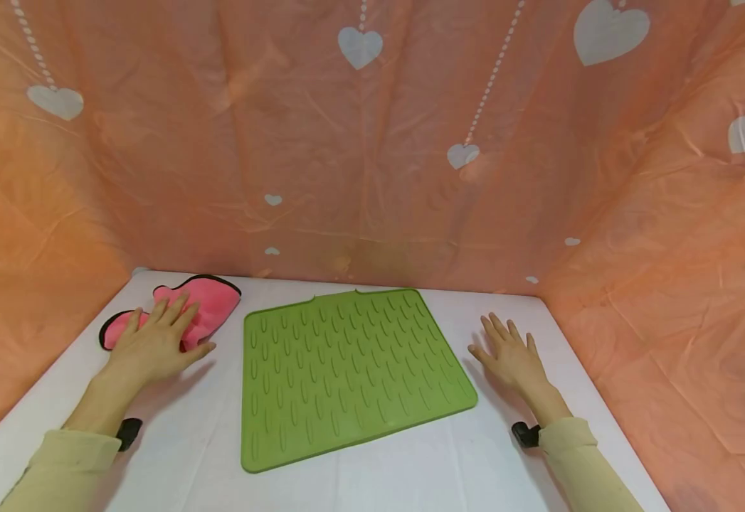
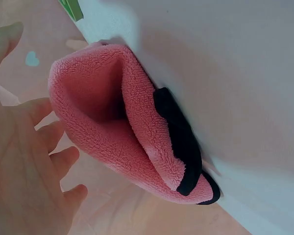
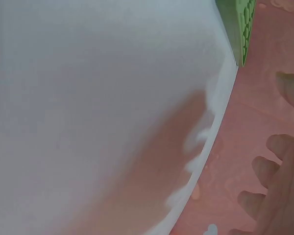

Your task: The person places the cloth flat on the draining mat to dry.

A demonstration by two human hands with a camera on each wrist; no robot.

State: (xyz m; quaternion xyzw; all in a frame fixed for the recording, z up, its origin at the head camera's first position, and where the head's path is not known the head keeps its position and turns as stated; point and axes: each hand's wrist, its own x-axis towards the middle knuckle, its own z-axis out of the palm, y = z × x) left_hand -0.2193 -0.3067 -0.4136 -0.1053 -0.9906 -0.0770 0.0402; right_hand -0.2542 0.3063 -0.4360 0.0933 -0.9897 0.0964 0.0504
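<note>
Cloth (image 1: 215, 302) located at the far left of the table (image 1: 186, 455), left of the mat (image 1: 353, 377); it lies ahead of and beneath the left hand (image 1: 157, 341), showing on both sides of the fingers in the head view; contact between fingertips and cloth cannot be confirmed; its longer spread runs slantwise, from near left to far right, across the line of the fingers; the left hand is plainly the nearer, the right hand (image 1: 516, 363) being well apart from it, beyond the mat.

Left hand: fingers extended and apart, clamped on nothing; right hand: likewise spread, holding nothing, just beside the mat's right edge.

Condition of cloth: pink, with a looped, towel-like pile; edged in black trim; rumpled and doubled over, with a deep hollow between its folds in the left wrist view; judged soft and likely to give under light pressure; mat green, with raised ridges, lying slightly askew
</note>
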